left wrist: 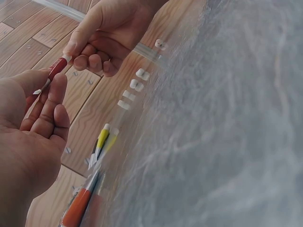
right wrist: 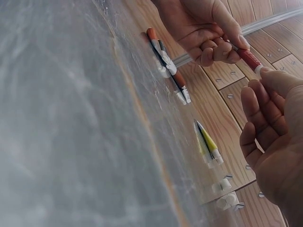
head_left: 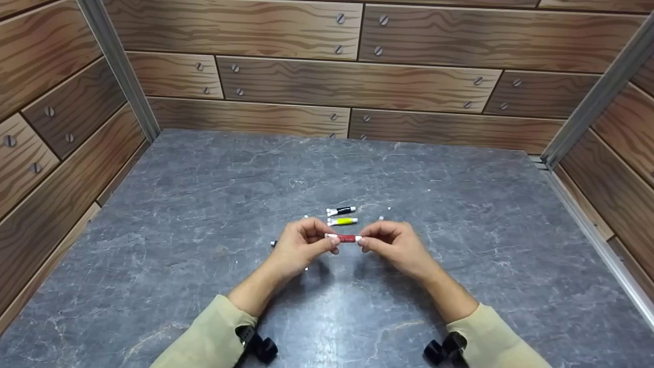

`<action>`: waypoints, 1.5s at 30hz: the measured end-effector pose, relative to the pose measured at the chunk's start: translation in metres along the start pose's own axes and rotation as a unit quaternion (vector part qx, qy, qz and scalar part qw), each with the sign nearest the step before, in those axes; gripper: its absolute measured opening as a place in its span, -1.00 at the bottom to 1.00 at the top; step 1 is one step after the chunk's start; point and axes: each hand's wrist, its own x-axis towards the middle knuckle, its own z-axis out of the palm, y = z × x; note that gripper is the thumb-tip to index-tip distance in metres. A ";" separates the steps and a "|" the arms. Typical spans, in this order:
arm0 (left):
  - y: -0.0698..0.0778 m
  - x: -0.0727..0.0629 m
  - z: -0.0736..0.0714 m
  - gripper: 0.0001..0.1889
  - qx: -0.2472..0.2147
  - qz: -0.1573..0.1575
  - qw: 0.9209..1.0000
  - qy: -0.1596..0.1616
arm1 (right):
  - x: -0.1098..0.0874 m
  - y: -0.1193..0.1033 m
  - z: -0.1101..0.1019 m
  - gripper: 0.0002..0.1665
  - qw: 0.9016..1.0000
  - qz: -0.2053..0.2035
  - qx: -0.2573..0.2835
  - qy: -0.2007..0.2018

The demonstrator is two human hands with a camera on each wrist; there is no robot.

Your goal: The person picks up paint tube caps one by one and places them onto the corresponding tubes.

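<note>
Above the table, both hands hold a small red paint tube level between them. My left hand pinches its flat white end between thumb and fingers. At the other end, the thumb and fingertips of my right hand pinch the white cap, which they mostly cover. Just beyond the hands a yellow paint tube and a black paint tube lie side by side. An orange tube shows on the table in the left wrist view; in the head view the left hand hides that area.
Several small white caps lie spread over the grey marbled table. Beside the left hand a dark tube end pokes out. Wood-patterned walls with metal corner posts enclose the table at the back and sides.
</note>
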 end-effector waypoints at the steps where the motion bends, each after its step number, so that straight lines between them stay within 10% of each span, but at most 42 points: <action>1: 0.000 0.000 0.000 -0.85 0.000 -0.001 1.000 0.000 | 0.000 0.000 0.000 -0.90 1.000 0.001 -0.003 -0.001; 13: 0.000 0.000 0.000 -0.85 -0.002 -0.002 1.000 0.001 | 0.000 0.002 0.000 -0.68 0.999 -0.025 0.045 -0.003; 45: 0.000 -0.001 0.001 -0.86 -0.003 -0.013 1.000 0.003 | 0.000 -0.001 0.001 -0.82 1.000 -0.010 -0.001 0.009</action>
